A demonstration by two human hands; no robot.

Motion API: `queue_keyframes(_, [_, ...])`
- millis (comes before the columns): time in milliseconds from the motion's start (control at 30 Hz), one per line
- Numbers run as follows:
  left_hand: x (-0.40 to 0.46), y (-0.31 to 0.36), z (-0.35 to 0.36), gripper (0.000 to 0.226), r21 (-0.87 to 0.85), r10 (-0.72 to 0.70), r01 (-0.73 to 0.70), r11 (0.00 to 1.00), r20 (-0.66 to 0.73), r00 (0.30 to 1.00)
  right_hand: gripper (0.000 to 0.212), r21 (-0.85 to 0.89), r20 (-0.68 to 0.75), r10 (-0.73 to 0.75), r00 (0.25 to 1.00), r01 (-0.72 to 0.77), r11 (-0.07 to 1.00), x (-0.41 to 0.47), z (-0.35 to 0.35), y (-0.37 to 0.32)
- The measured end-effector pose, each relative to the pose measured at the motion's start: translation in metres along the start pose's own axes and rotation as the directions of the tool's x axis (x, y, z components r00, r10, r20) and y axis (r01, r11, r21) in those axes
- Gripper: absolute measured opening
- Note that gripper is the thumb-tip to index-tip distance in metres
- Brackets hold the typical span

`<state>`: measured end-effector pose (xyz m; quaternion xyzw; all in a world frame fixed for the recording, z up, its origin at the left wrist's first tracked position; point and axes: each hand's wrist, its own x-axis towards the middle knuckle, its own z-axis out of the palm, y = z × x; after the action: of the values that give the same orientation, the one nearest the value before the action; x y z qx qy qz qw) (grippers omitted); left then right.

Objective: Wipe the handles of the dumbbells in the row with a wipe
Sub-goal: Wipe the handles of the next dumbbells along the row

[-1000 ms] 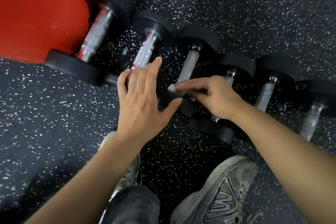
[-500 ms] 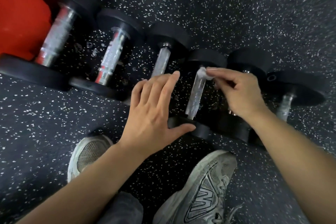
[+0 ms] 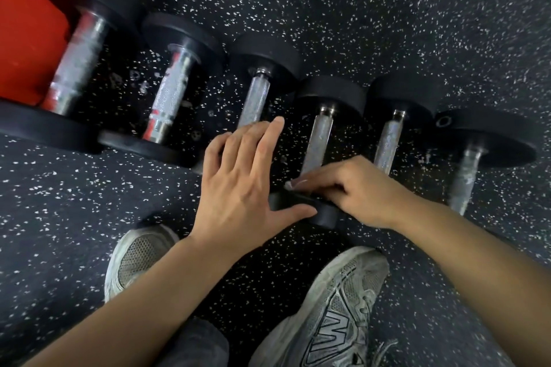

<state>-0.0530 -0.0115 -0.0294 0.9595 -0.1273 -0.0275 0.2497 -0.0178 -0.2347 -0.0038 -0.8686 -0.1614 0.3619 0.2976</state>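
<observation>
Dumbbells number six; right hand pinches one wipe.

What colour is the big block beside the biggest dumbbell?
Red block, clearest in the head view, upper left.

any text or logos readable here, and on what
"N": a large logo letter on the side of the right shoe.
Dumbbells: no numbers or labels legible on the black ends.
Red object at upper left: no writing visible.
</observation>
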Motion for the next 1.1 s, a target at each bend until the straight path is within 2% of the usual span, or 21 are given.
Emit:
queue_keyframes(33, [0.000,0.000,0.000,0.124,-0.003,0.000,0.000,1.000,0.001,1.000,0.049,0.007,0.006,0.003,1.000,-0.003,1.000,0.000,-0.002,-0.001])
queue_keyframes(67, [0.000,0.000,0.001,0.124,-0.005,0.000,0.000,1.000,0.004,1.000,0.047,0.020,-0.055,0.007,0.998,-0.006,1.000,0.002,-0.006,-0.003])
queue_keyframes(100, [0.000,0.000,0.000,0.124,-0.006,0.000,0.000,1.000,0.008,1.000,0.046,0.030,-0.178,0.013,0.984,-0.008,1.000,0.005,-0.009,-0.002])
queue_keyframes(167, [0.000,0.000,0.000,0.124,-0.009,-0.003,0.003,1.000,0.010,1.000,0.040,0.041,-0.462,0.023,0.887,-0.005,0.999,0.014,-0.017,0.005])
queue_keyframes(233, [0.000,0.000,0.000,0.124,-0.007,-0.004,0.004,1.000,0.006,1.000,0.032,0.039,-0.580,0.028,0.814,-0.006,0.999,0.023,-0.022,0.012])
queue_keyframes(267, [0.000,0.000,0.000,0.124,-0.008,-0.003,0.003,1.000,0.006,1.000,0.031,0.022,-0.582,0.024,0.813,-0.013,1.000,0.026,-0.021,0.015])
queue_keyframes(333, [0.000,0.000,0.000,0.124,-0.013,-0.005,0.005,1.000,0.009,1.000,0.037,-0.025,-0.513,0.004,0.859,-0.019,0.999,0.024,-0.016,0.013])
queue_keyframes(433, [0.000,0.000,0.000,0.123,-0.014,-0.014,0.015,1.000,0.014,1.000,0.049,-0.062,-0.255,-0.028,0.967,0.012,0.998,0.015,-0.005,0.001])
queue_keyframes(500, [0.000,0.000,0.000,0.123,-0.017,-0.015,0.015,1.000,0.018,1.000,0.049,-0.082,-0.047,0.005,0.999,-0.009,0.997,0.009,-0.004,-0.003])
queue_keyframes(533, [0.000,0.000,0.000,0.123,-0.018,-0.015,0.016,1.000,0.019,1.000,0.048,-0.079,-0.002,0.019,1.000,-0.019,0.997,0.007,-0.005,-0.004])
queue_keyframes(567, [0.000,0.000,0.000,0.123,-0.017,-0.016,0.016,1.000,0.021,1.000,0.048,-0.053,-0.025,0.025,0.999,-0.027,0.998,0.007,-0.006,-0.006])
queue_keyframes(633, [0.000,-0.001,0.000,0.123,-0.016,-0.015,0.015,1.000,0.024,1.000,0.048,0.023,-0.258,0.042,0.965,-0.038,0.999,0.012,-0.008,-0.005])
queue_keyframes(700, [0.000,0.000,0.000,0.123,-0.020,-0.013,0.013,1.000,0.020,1.000,0.041,0.028,-0.502,0.047,0.864,-0.038,0.999,0.021,-0.010,0.001])
queue_keyframes(733, [0.000,0.000,0.000,0.123,-0.021,-0.012,0.012,1.000,0.017,1.000,0.037,0.029,-0.553,0.054,0.832,-0.045,0.999,0.026,-0.011,0.003])
queue_keyframes(767, [0.000,0.000,0.000,0.123,-0.022,-0.011,0.011,1.000,0.015,1.000,0.034,0.034,-0.561,0.058,0.826,-0.047,0.998,0.028,-0.010,0.006])
queue_keyframes(833, [0.000,0.001,0.000,0.123,-0.024,-0.012,0.012,1.000,0.014,1.000,0.037,0.049,-0.504,0.066,0.861,-0.047,0.998,0.025,-0.005,0.004])
queue_keyframes(967, [0.000,0.000,0.001,0.123,-0.023,-0.022,0.022,0.999,0.023,1.000,0.049,0.059,-0.232,0.063,0.971,-0.050,0.997,0.004,0.010,-0.009])
queue_keyframes(1033, [0.000,0.000,0.001,0.122,-0.026,-0.021,0.022,0.999,0.026,0.999,0.047,0.100,-0.112,0.092,0.989,-0.080,0.992,-0.001,0.011,-0.009])
queue_keyframes(1067, [0.000,0.000,0.001,0.122,-0.026,-0.021,0.022,0.999,0.027,0.999,0.045,0.143,-0.119,0.116,0.986,-0.098,0.985,0.000,0.010,-0.009])
queue_keyframes(1100, [0.000,0.000,0.001,0.123,-0.025,-0.021,0.021,0.999,0.026,0.999,0.044,0.192,-0.184,0.142,0.973,-0.106,0.976,0.002,0.008,-0.008])
